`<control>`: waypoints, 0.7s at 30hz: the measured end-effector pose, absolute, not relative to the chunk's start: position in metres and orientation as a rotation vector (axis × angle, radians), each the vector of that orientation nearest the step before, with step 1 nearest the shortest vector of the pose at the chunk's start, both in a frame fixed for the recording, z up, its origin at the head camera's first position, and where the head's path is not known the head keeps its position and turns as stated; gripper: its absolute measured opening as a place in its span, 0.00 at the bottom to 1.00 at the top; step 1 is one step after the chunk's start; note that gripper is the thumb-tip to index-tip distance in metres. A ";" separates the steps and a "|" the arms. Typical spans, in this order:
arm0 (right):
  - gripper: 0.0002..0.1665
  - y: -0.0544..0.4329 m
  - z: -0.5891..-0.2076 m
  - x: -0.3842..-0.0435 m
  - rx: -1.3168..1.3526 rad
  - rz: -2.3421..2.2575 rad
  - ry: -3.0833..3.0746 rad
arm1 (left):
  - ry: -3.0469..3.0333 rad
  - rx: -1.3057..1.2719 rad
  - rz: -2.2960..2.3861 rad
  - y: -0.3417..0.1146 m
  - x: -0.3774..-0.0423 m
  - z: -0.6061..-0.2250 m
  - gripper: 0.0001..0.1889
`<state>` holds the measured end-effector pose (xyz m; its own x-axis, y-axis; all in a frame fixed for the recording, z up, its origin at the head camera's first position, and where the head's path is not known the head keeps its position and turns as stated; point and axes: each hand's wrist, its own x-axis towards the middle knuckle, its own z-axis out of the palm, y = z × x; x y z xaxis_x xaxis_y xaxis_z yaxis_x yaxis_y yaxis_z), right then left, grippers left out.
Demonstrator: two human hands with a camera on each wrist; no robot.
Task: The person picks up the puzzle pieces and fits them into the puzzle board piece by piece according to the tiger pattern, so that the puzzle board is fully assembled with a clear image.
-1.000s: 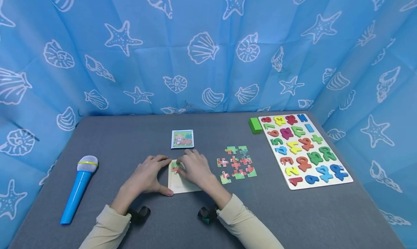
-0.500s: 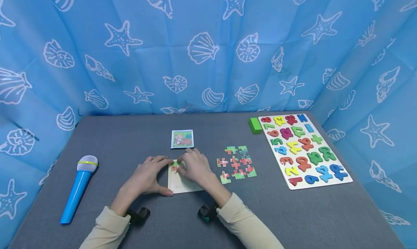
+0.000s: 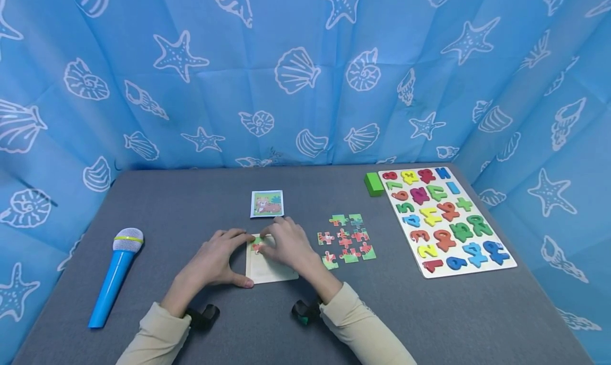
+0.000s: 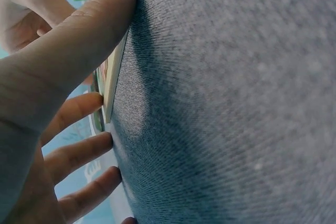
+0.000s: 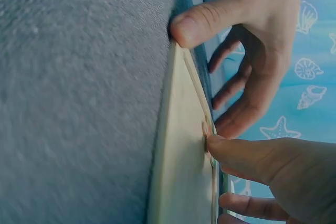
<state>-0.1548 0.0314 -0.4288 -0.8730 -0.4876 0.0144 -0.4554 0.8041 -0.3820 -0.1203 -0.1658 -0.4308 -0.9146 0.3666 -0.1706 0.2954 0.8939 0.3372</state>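
Observation:
A pale wooden puzzle board (image 3: 269, 269) lies on the grey table, with a red and green jigsaw piece (image 3: 256, 244) at its far left corner. My left hand (image 3: 213, 257) holds the board's left side, thumb at the near corner and forefinger at the far one. Its other fingers spread onto the cloth in the left wrist view. My right hand (image 3: 288, 245) reaches over the board and pinches at the piece. In the right wrist view its thumb (image 5: 223, 148) presses on the piece by the raised rim; the forefinger is partly hidden behind.
Several loose jigsaw pieces (image 3: 346, 241) lie right of the board. A picture card (image 3: 267, 203) sits behind it. Farther right are a green block (image 3: 374, 184) and a number board (image 3: 446, 222). A blue toy microphone (image 3: 114, 277) lies at left. A blue curtain (image 3: 305, 78) surrounds the table.
My right hand has shifted slightly to the right and toward me over the board, so more of the corner piece shows. My left hand stays at the board's left side.

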 end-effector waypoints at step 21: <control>0.19 0.109 -0.415 -0.184 -0.499 -0.565 3.031 | 2.819 0.467 0.409 -0.163 -0.122 -0.432 0.54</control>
